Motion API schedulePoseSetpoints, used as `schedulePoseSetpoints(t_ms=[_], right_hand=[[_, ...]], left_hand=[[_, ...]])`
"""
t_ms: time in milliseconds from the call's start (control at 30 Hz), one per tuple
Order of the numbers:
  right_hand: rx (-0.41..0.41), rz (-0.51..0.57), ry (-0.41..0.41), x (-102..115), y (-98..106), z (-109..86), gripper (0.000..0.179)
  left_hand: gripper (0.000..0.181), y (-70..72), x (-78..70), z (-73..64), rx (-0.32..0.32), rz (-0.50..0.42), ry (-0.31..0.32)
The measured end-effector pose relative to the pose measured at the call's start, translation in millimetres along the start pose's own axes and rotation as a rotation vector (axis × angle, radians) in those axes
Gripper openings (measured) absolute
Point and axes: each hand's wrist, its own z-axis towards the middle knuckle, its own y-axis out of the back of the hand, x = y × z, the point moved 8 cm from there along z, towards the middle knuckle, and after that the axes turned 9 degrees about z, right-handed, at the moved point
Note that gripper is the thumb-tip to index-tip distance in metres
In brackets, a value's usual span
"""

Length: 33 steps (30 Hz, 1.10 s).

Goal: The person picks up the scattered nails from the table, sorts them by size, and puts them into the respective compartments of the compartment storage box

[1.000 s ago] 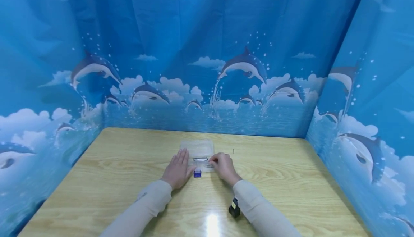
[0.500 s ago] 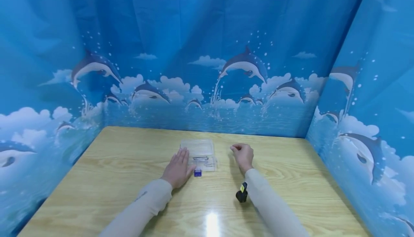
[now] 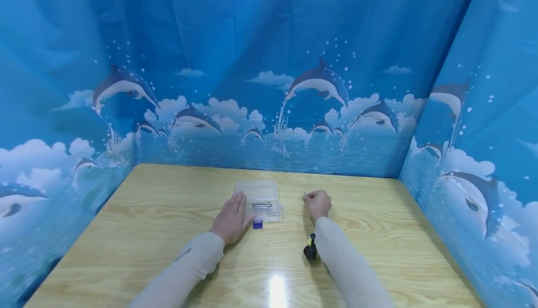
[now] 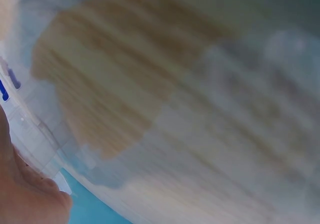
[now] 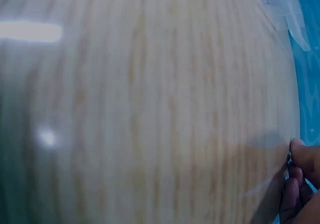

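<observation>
My left hand lies flat with straight fingers over the left edge of a clear plastic box, its lid folded back. Several thin silver metal pieces lie inside the box. Beside my left thumb, at the box's front, is a small blue-purple block. To the right of the box, my right hand is low over the table with thumb and forefinger pinched. A thin, dark nail-like piece shows at those fingertips. In the right wrist view the right hand covers most of what it pinches.
The wood-patterned table reaches back to a blue dolphin-print curtain. A black device with a yellow mark sits at my right wrist. Light glares off the table's front.
My right hand has left the box's right side and moved right, then come down where the thin dark piece lay. My left hand stays on the box.
</observation>
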Motion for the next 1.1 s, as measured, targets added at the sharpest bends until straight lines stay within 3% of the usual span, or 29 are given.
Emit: schedulePoseSetpoints(t_ms=[767,933,1100], right_hand=[[-0.010,-0.039,-0.022,-4.5,-3.7,5.5,0.016],[0.007,-0.017,-0.049,-3.5,-0.2,3.7,0.017],[0.064,0.002,-0.026,3.4,-3.5,-2.4,0.014]], left_hand=[[0.072,3.4,-2.4,-2.2,-0.006,-0.020,-0.014],[0.071,5.6,-3.8,-2.7,-0.003,-0.013,-0.018],[0.070,7.7,-2.8,-2.6,-0.029,-0.019,-0.022]])
